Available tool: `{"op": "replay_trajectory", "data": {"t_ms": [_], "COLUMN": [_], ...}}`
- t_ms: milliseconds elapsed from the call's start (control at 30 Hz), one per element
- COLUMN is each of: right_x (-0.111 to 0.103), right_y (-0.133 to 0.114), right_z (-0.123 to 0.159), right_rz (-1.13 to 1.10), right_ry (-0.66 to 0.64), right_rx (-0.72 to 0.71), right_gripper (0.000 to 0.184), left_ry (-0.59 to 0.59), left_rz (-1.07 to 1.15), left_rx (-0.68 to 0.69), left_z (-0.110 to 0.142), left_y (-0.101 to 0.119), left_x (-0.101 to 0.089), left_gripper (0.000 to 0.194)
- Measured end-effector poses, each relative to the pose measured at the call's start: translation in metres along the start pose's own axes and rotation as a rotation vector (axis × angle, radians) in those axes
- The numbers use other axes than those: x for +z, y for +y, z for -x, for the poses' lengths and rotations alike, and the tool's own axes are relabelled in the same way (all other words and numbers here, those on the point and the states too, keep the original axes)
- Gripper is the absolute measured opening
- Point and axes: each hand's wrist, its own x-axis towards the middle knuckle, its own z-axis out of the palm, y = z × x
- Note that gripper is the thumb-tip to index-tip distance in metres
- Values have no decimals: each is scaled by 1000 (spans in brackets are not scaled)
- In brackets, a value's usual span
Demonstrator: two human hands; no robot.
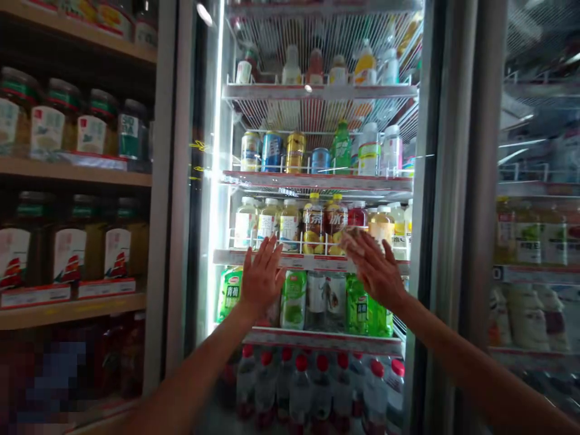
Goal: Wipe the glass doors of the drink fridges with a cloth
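Observation:
Both my arms reach toward the glass door (pixel 287 192) of a lit drinks fridge. My left hand (pixel 260 275) is raised with its fingers stretched out and palm toward the glass, in front of the lower shelves; it holds nothing. A crumpled, pale brownish cloth (pixel 352 243) is under the fingers of my right hand (pixel 379 273), which presses it toward the glass at about the same height. Slight blur hides the cloth's exact edges. Beyond the hands are iced tea bottles (pixel 313 223) and green drink bottles (pixel 357 305).
Shelves on the left hold rows of large jars (pixel 49 130) with price strips. A metal door frame (pixel 453 181) stands at right, beside another glass-fronted fridge section (pixel 534 235). Higher fridge shelves carry cans (pixel 296 152) and bottles; red-capped bottles (pixel 301 386) fill the bottom.

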Motion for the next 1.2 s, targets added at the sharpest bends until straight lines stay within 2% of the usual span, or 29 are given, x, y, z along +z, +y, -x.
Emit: {"op": "replay_trajectory", "data": {"t_ms": [33, 67, 167, 233, 300, 400, 433, 467, 500, 600, 667, 700, 733, 833, 867, 900, 933, 1033, 1067, 1133, 1200], "right_x": [0, 0, 0, 0, 2, 5, 6, 6, 6, 9, 12, 14, 16, 20, 21, 22, 23, 25, 26, 28, 30], "right_y": [2, 7, 31, 34, 17, -20, -26, -28, -24, 0, 7, 3, -5, -33, -37, -38, -34, -16, -13, -20, -39], "right_z": [0, -1, -15, -26, -30, -24, -22, -21, -23, -41, -54, -58, -60, -58, -59, -61, -65, -86, -92, -98, -97], "right_rz": [-7, -2, 39, 36, -6, -91, -104, -103, -91, -7, 23, 19, 1, -67, -77, -77, -69, -38, -32, -31, -52], "right_ry": [-36, -21, 219, 322, 245, -38, -102, -122, -95, 166, 282, 286, 249, 34, -8, -19, 10, 203, 243, 224, 100], "right_rx": [-36, -5, 347, 477, 393, -20, -129, -176, -148, 231, 402, 410, 352, -18, -97, -111, -56, 265, 330, 315, 94], "right_gripper": [63, 61, 56, 56, 59, 66, 67, 67, 66, 58, 55, 55, 56, 63, 65, 65, 65, 61, 60, 61, 64], "left_ry": [4, 4, 24, 58, 76, 55, 46, 36, 26, -4, -8, -7, -5, -3, -4, -6, -10, -14, -13, -7, -8], "left_rz": [5, 9, -5, -30, -47, -59, -64, -71, -78, -102, -111, -114, -114, -116, -118, -119, -119, -114, -112, -110, -103], "left_rx": [13, 27, -3, -75, -134, -148, -145, -140, -134, -116, -119, -125, -128, -127, -121, -114, -110, -105, -109, -119, -117], "left_z": [-2, -5, -18, -30, -39, -45, -45, -45, -44, -42, -43, -43, -44, -44, -44, -44, -44, -44, -44, -43, -43], "left_y": [-2, -4, -13, -18, -22, -24, -25, -25, -26, -27, -26, -26, -26, -26, -26, -27, -28, -29, -29, -28, -28], "left_x": [-2, -3, -7, -6, -5, -3, -3, -3, -4, -6, -7, -7, -7, -8, -8, -9, -9, -10, -10, -10, -10], "left_gripper": [48, 47, 45, 47, 49, 50, 49, 49, 48, 48, 48, 48, 48, 47, 47, 47, 46, 46, 47, 47, 47]}}
